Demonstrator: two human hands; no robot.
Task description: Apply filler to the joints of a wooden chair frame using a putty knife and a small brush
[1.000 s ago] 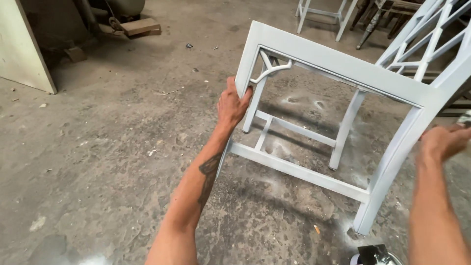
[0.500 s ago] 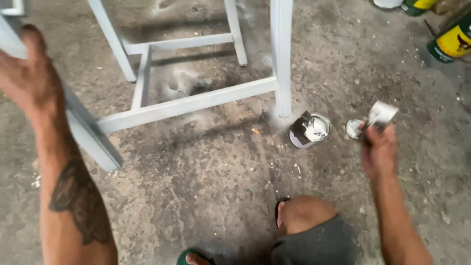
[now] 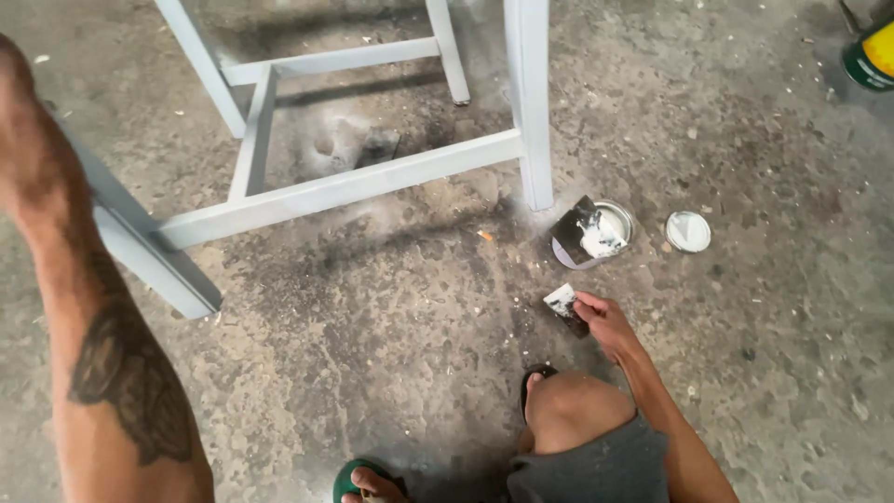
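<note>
My right hand [image 3: 607, 324] is low over the concrete floor, closed on a small putty knife [image 3: 562, 302] with white filler on its blade. Just beyond it stands an open tin of white filler [image 3: 607, 233] with a dark scraper [image 3: 570, 226] resting across it, and the tin's lid [image 3: 688, 231] lies to the right. My left hand [image 3: 17, 102] sits at the top left edge, holding the slanted leg of a pale grey chair frame [image 3: 335, 189]. Its fingers are mostly cut off by the picture's edge.
The chair frame's legs and rails fill the upper left, with one leg standing beside the tin. A yellow and green can [image 3: 872, 54] sits at the top right. My bent knee [image 3: 570, 410] and sandalled feet [image 3: 365, 480] are at the bottom. The floor is dusty, with scattered chips.
The view has dropped from the chair frame to the floor. My right hand has come down from beside the lid toward my knee, carrying the putty knife. The left hand stays on the chair leg.
</note>
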